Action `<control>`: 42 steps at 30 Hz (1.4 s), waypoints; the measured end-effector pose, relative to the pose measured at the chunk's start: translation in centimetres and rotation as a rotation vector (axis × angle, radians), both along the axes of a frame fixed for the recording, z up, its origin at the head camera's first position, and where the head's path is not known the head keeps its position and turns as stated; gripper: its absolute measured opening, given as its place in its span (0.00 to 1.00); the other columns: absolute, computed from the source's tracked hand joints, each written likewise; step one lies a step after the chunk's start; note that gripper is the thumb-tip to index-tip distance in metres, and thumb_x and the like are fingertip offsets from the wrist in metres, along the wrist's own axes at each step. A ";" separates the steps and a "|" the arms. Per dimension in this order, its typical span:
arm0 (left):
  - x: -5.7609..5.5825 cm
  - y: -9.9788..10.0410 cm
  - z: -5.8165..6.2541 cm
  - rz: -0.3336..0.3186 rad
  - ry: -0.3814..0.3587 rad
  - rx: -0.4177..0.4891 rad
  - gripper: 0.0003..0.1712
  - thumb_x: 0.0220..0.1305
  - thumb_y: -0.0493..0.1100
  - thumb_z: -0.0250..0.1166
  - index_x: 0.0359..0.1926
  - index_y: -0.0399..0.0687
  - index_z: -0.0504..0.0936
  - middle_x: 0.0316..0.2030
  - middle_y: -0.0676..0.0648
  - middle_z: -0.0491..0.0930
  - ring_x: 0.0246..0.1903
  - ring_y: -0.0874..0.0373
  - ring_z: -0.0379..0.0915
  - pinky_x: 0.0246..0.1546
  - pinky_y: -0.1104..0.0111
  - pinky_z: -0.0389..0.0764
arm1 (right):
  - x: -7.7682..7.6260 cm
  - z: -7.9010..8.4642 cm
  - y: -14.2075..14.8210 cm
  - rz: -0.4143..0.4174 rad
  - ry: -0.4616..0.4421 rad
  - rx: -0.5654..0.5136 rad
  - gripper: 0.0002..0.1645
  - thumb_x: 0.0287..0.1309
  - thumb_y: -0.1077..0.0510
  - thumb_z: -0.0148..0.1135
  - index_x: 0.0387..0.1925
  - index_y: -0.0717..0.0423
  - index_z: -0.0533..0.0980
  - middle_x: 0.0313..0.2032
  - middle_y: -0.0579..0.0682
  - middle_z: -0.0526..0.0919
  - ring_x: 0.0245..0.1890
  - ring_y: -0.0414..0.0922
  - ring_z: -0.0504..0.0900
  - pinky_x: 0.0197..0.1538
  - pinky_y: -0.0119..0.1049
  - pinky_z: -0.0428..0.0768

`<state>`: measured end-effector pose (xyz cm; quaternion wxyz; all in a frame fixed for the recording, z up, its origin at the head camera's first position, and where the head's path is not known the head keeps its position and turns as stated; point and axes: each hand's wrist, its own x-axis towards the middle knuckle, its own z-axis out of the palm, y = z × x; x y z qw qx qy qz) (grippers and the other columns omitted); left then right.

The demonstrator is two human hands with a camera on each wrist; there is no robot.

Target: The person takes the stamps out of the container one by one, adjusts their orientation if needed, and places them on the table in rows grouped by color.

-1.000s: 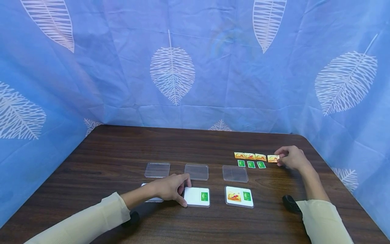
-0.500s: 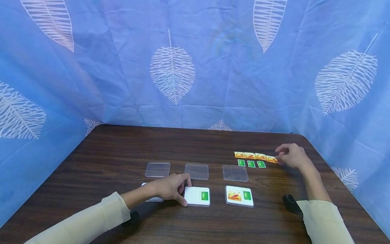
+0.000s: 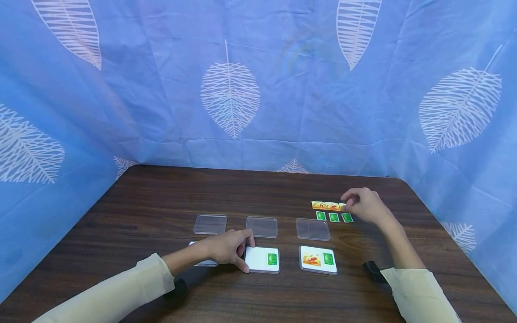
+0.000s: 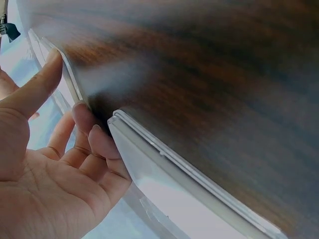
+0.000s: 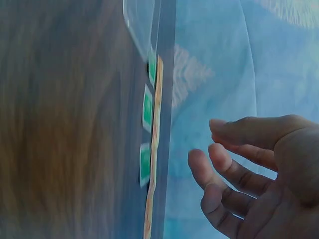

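My left hand [image 3: 228, 247] holds the left edge of a flat clear case [image 3: 262, 272] with a white card [image 3: 256, 258] in it; thumb and forefinger are at its corners. One green stamp-like piece [image 3: 272, 259] shows on that card. My right hand [image 3: 365, 206] is over the right end of a row of yellow-orange stamp-like pieces [image 3: 318, 205], hiding part of the row. In the right wrist view its fingers [image 5: 202, 167] are loosely bent, with nothing visible between them. Several green pieces [image 3: 334, 217] lie just in front of that row.
Right of the held case lies another cased white card [image 3: 318, 267] bearing a yellow and a green piece. A third case [image 4: 199, 199] is mostly behind the left hand. Three clear lids [image 3: 261, 227] lie behind on the dark wood table [image 3: 282, 296]. A blue curtain [image 3: 161, 89] hangs behind.
The rightmost yellow piece slid left up against the row. Then my right hand moved left over the row's end and now covers it. The left hand has stayed in place.
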<state>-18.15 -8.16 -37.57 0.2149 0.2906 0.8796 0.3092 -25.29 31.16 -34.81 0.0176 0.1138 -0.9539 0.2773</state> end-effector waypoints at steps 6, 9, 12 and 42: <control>0.0 0.0 -0.1 -0.001 0.004 0.002 0.25 0.54 0.36 0.81 0.48 0.44 0.74 0.28 0.50 0.74 0.26 0.61 0.66 0.28 0.72 0.67 | 0.9 0.4 -3.2 0.113 0.014 -0.033 0.11 0.59 0.70 0.69 0.44 0.69 0.82 0.26 0.49 0.75 0.24 0.44 0.70 0.27 0.37 0.70; 0.0 0.0 -0.1 -0.001 0.007 0.001 0.25 0.54 0.36 0.81 0.47 0.45 0.74 0.28 0.50 0.74 0.26 0.61 0.66 0.28 0.72 0.67 | 1.3 0.6 -4.6 0.193 0.029 -0.053 0.10 0.58 0.70 0.70 0.42 0.68 0.82 0.26 0.47 0.76 0.25 0.43 0.71 0.27 0.35 0.71; 0.0 -0.1 -0.1 -0.002 0.010 0.001 0.26 0.54 0.36 0.81 0.47 0.45 0.74 0.28 0.50 0.74 0.26 0.62 0.66 0.28 0.72 0.67 | 1.7 0.7 -5.7 0.260 0.014 -0.084 0.10 0.58 0.70 0.70 0.42 0.68 0.83 0.25 0.46 0.76 0.25 0.42 0.71 0.28 0.34 0.71; -0.1 -0.1 -0.2 0.001 0.003 0.008 0.25 0.54 0.36 0.81 0.47 0.44 0.75 0.28 0.50 0.74 0.26 0.61 0.66 0.28 0.72 0.67 | 3.8 -0.3 -10.9 0.522 -0.176 -0.152 0.09 0.60 0.65 0.72 0.43 0.62 0.84 0.28 0.43 0.80 0.29 0.44 0.77 0.35 0.33 0.78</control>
